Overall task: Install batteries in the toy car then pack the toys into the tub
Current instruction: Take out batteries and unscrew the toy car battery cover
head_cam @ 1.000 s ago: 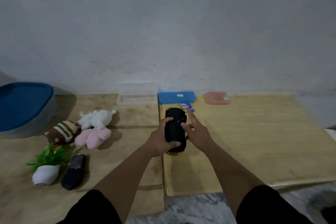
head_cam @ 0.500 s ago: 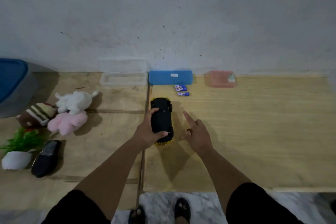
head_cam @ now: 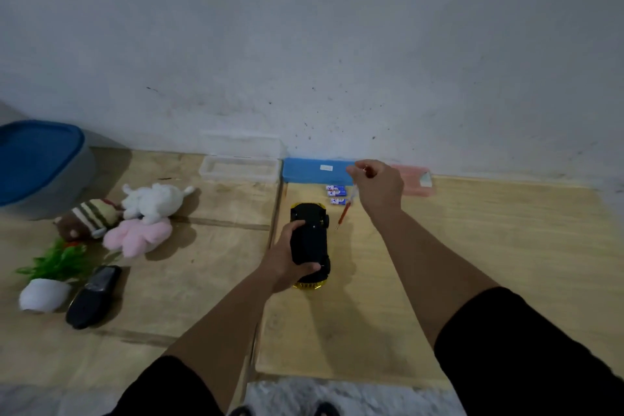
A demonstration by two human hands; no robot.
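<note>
A black and yellow toy car lies upside down on the wooden board, and my left hand grips its left side. My right hand hovers above and to the right of the car, pinching a small red-handled screwdriver whose tip points down beside the car's far end. Three blue and white batteries lie on the board just beyond the car. The grey tub with a blue lid stands at the far left by the wall.
Plush toys, a small potted plant and a black remote lie on the left board. A clear box, a blue case and a pink box line the wall.
My right hand has moved from beside the car to the far side and now holds a screwdriver above the batteries. My left hand keeps its hold on the car.
</note>
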